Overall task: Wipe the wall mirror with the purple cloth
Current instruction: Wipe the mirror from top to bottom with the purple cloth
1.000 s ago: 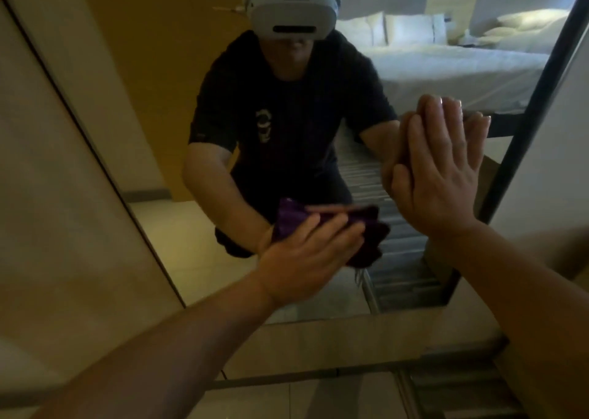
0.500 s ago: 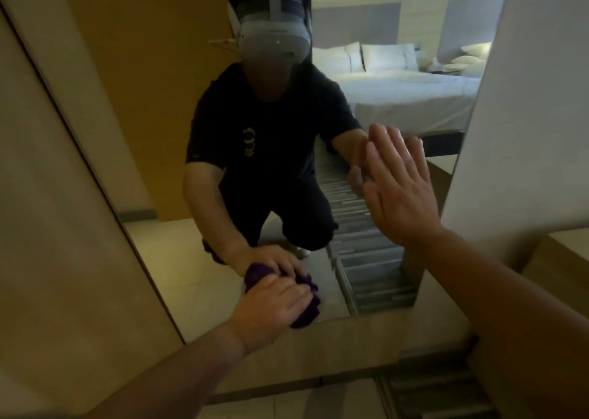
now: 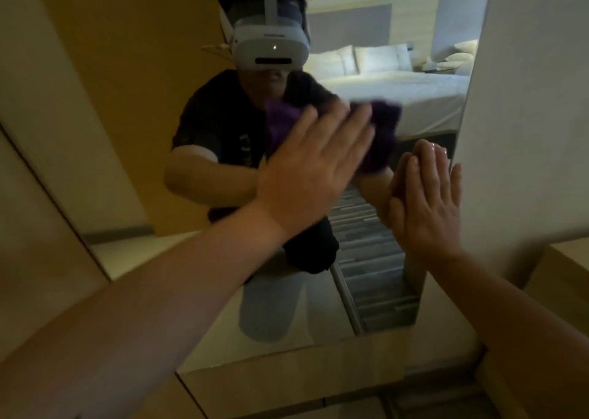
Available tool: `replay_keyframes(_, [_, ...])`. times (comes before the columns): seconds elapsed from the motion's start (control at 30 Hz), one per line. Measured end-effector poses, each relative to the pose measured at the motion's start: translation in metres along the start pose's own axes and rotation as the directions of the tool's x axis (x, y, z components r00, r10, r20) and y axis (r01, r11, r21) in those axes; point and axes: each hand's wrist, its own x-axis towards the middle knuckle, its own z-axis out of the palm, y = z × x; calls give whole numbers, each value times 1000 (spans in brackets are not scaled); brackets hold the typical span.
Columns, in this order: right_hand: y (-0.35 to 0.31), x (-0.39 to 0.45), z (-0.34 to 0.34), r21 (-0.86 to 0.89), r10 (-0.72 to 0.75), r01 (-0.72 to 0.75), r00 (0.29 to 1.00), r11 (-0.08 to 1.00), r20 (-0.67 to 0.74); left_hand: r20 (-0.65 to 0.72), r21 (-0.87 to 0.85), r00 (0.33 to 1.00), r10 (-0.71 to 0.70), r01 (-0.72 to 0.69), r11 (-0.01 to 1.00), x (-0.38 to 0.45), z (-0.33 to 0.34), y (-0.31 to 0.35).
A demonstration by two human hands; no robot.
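The wall mirror (image 3: pixel 134 106) fills most of the head view and reflects a kneeling person with a headset. My left hand (image 3: pixel 315 170) lies flat with fingers spread, pressing the purple cloth (image 3: pixel 381 131) against the glass at the mirror's middle; it is motion-blurred. The cloth shows above and to the right of the fingers. My right hand (image 3: pixel 427 205) rests flat and open against the glass near the mirror's right edge, just below and right of the cloth, holding nothing.
A pale wall panel (image 3: pixel 526 100) borders the mirror on the right, a beige panel (image 3: pixel 41 195) on the left. A wooden ledge (image 3: pixel 287 383) runs under the mirror's bottom edge. The reflection shows a bed (image 3: pixel 398 96) and a striped carpet.
My left hand has swept the cloth from the mirror's lower part up and to the right to its middle. My right hand stays flat near the right edge.
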Motion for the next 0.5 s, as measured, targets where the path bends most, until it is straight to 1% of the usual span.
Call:
replay_keyframes(0.07, [2, -1, 4, 10, -35, 36, 999, 999, -32, 35, -90, 994, 100, -96, 991, -52, 12, 42])
replay_keyframes(0.13, [6, 0, 7, 14, -53, 54, 997, 998, -58, 136, -130, 973, 189, -172, 976, -116, 23, 87])
replay_keyframes(0.2, [7, 0, 11, 9, -66, 67, 993, 998, -99, 274, -157, 931, 242, -205, 966, -180, 30, 126])
replay_keyframes(0.27, [8, -1, 15, -2, -76, 77, 990, 997, -122, 358, -172, 897, 258, -208, 963, -222, 34, 151])
replay_keyframes(0.37, [6, 1, 14, -7, -52, 51, 994, 999, -99, 395, -229, 871, 292, -214, 949, -231, 30, 157])
replay_keyframes(0.5, [1, 2, -5, 10, -1, 1, 999, 1000, 34, 447, -393, 826, 345, -165, 904, -215, 16, 146])
